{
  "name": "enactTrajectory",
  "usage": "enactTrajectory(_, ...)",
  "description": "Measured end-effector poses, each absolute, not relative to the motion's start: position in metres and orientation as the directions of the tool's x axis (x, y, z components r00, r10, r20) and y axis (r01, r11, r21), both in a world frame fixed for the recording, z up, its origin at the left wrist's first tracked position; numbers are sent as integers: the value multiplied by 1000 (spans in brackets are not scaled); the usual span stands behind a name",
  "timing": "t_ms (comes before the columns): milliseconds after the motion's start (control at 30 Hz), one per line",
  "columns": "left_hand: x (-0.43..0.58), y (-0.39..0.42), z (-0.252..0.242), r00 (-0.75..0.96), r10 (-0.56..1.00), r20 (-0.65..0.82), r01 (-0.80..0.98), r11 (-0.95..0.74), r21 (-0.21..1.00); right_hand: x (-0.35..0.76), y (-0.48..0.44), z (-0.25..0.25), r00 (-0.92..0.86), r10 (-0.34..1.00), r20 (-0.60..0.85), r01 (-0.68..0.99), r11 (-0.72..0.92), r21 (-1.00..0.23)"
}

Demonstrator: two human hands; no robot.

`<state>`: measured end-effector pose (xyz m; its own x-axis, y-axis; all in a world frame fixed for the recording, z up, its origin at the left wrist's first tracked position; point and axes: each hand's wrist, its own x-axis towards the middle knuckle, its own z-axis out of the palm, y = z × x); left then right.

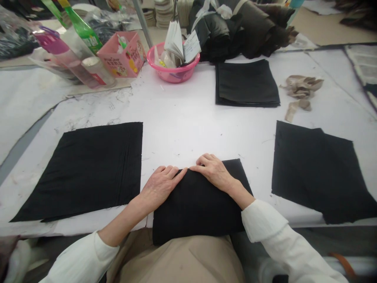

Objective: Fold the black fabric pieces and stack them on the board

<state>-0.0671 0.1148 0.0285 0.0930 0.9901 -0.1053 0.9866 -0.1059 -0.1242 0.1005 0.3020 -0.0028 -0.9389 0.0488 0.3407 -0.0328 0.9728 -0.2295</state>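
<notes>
While two hands [161, 182] [214, 173] touch black cloth [200, 208], three piles [94, 169] [247, 84] [315, 173], one basin [175, 75]

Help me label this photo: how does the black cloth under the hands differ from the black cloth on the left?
The middle cloth has the left hand and right hand at its far edge; the left cloth lies untouched. The middle cloth reaches past the near edge of the table; the left cloth lies within it. Both are black.
</notes>
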Motion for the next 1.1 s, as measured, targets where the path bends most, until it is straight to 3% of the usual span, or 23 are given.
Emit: enactTrajectory(1100,-53,150,34,191,973,-133,980,-197,-32,128,323,1,-928,99,359,3,966,-260)
